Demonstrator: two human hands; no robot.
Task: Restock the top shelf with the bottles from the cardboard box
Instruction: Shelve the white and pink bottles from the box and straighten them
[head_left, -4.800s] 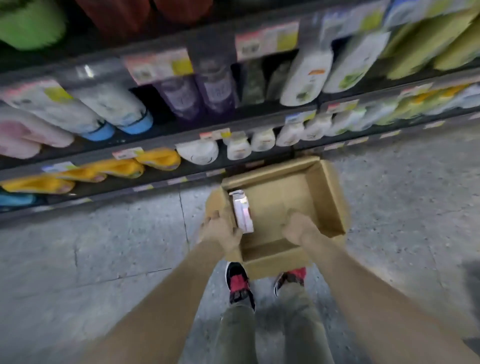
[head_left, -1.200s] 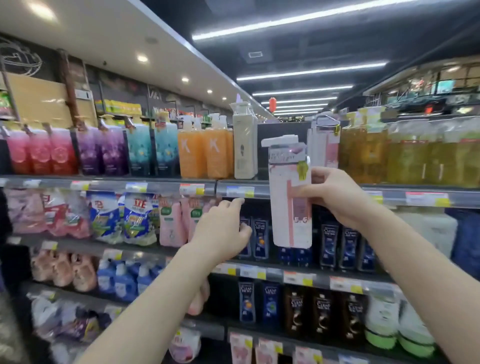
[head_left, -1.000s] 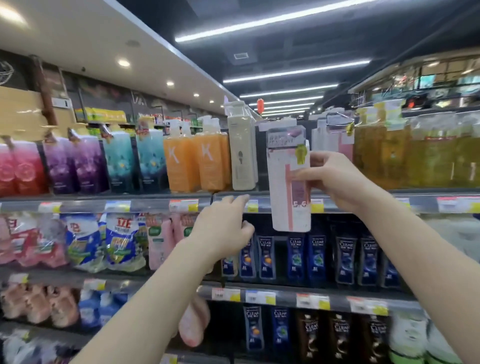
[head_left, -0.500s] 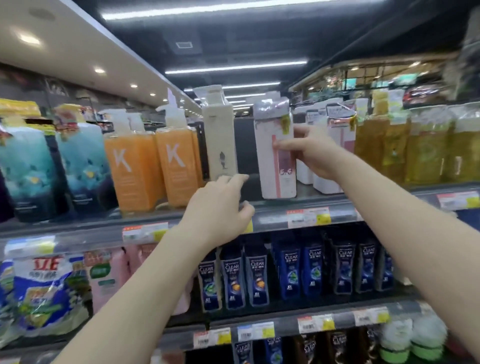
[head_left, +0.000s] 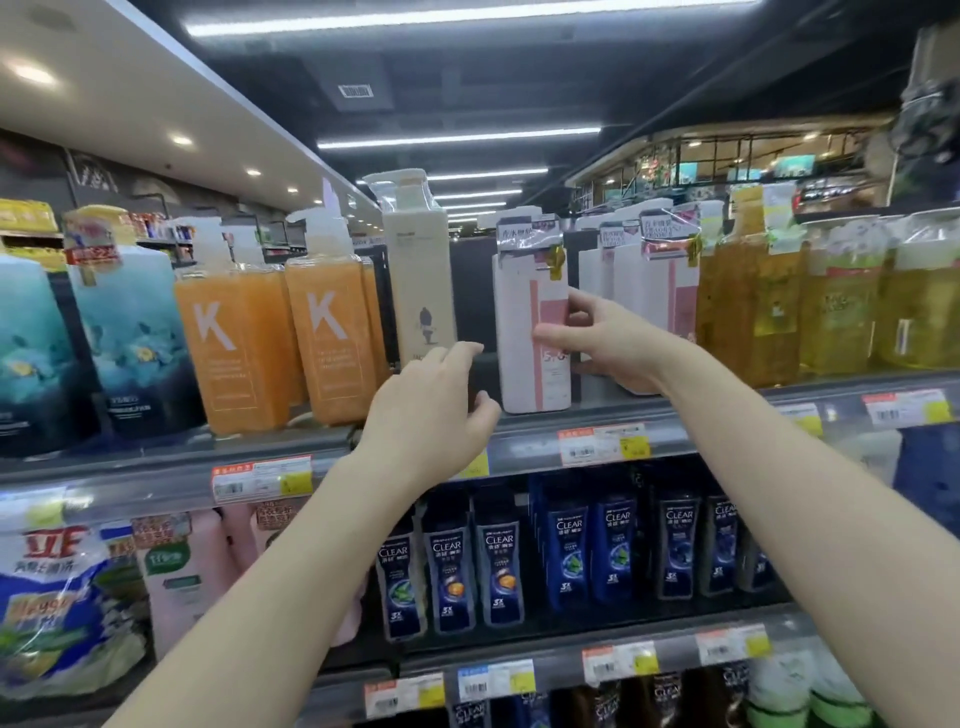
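A white and pink pump bottle (head_left: 519, 322) stands upright on the top shelf (head_left: 727, 413), in the gap between a cream pump bottle (head_left: 421, 280) and more white and pink bottles (head_left: 654, 291). My right hand (head_left: 613, 343) grips its right side, fingers lying across the pink label. My left hand (head_left: 431, 410) hovers at the shelf's front edge just left of the bottle, fingers apart and holding nothing. The cardboard box is out of view.
Orange "K" bottles (head_left: 327, 332) and teal bottles (head_left: 130, 332) fill the top shelf to the left, yellow bottles (head_left: 831, 301) to the right. Blue Clear shampoo bottles (head_left: 498, 566) line the shelf below. Price tags (head_left: 602, 444) run along the shelf edges.
I lifted the bottle out of the box on the floor, raised it with my right hand and set it down on the top shelf. My left hand came up to the shelf edge.
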